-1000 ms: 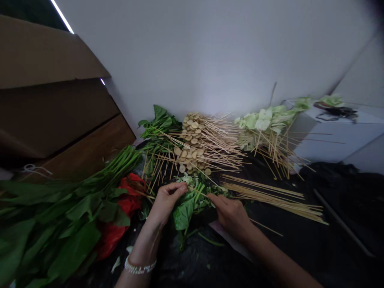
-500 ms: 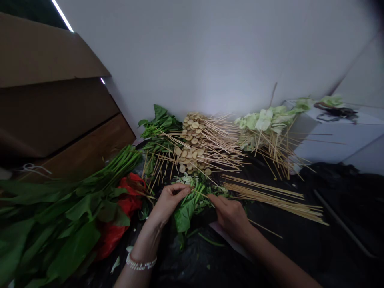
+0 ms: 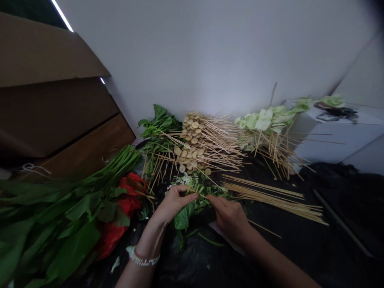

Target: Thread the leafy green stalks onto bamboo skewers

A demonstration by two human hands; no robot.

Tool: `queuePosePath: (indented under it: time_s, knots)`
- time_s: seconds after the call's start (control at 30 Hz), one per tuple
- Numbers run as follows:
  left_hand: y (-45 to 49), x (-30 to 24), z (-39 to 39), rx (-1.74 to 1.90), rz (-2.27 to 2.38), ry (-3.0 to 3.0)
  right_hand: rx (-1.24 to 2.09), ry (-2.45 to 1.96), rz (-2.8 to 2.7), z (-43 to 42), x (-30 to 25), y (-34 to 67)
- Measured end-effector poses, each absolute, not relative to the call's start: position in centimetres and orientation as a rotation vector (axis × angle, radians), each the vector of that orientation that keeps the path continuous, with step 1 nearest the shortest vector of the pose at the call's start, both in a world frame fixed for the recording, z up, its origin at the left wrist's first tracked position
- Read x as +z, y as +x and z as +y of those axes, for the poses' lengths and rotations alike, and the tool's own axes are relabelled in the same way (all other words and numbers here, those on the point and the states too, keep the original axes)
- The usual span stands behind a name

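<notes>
My left hand [image 3: 176, 203] is closed, thumb and fingers pinching leafy greens [image 3: 184, 217]; their leaves hang below it and cut stems poke up above. Close by on the right, my right hand [image 3: 230, 218] is closed round a thin bamboo skewer [image 3: 203, 195]. That skewer points left into the stems at my left fingertips; its tip is hidden there. Chopped green and pale vegetable bits [image 3: 207, 205] lie under and behind both hands. Loose bamboo skewers [image 3: 276, 196] lie in a bundle to the right of my right hand.
Skewered round beige slices [image 3: 193, 154] are piled at the back, between skewered greens [image 3: 160, 126] and skewered cabbage [image 3: 265, 120]. Long leafy greens [image 3: 69, 216] and a red plastic bag [image 3: 112, 236] lie left. Cardboard boxes [image 3: 54, 112] stand behind them. Black plastic [image 3: 192, 268] covers the surface.
My left hand has moved slightly right, closer to my right hand, and the greens' stems now show less above its fingers. The right hand has barely moved.
</notes>
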State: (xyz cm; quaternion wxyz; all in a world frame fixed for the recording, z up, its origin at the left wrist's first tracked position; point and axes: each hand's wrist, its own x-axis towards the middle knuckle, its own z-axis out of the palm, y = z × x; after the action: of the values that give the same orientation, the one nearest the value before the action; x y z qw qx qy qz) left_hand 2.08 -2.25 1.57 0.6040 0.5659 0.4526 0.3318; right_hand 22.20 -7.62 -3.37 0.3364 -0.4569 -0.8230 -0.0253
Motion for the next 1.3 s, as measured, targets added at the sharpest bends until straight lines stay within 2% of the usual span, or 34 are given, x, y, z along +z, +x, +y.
queuePosePath:
  time_s: [0.23, 0.53, 0.8, 1.07, 1.3]
  knots:
    - [2.8, 0.8, -2.1, 0.737, 1.053, 1.443, 0.066, -1.239, -2.202, -7.8, -3.3, 22.0]
    - [2.1, 1.0, -2.0, 0.851, 1.078, 1.233, -0.044, -1.240, -2.146, -7.4, -3.3, 22.4]
    - [2.8, 0.9, -2.1, 0.800, 1.098, 1.399, 0.009, -1.262, -2.204, -7.7, -3.1, 22.0]
    - [1.6, 0.6, -1.8, 0.968, 1.130, 1.240, -0.007, -1.266, -2.170, -7.6, -3.2, 22.3]
    - [2.2, 0.4, -1.9, 0.869, 1.084, 1.387, -0.012, -1.284, -2.186, -7.7, -3.4, 22.0]
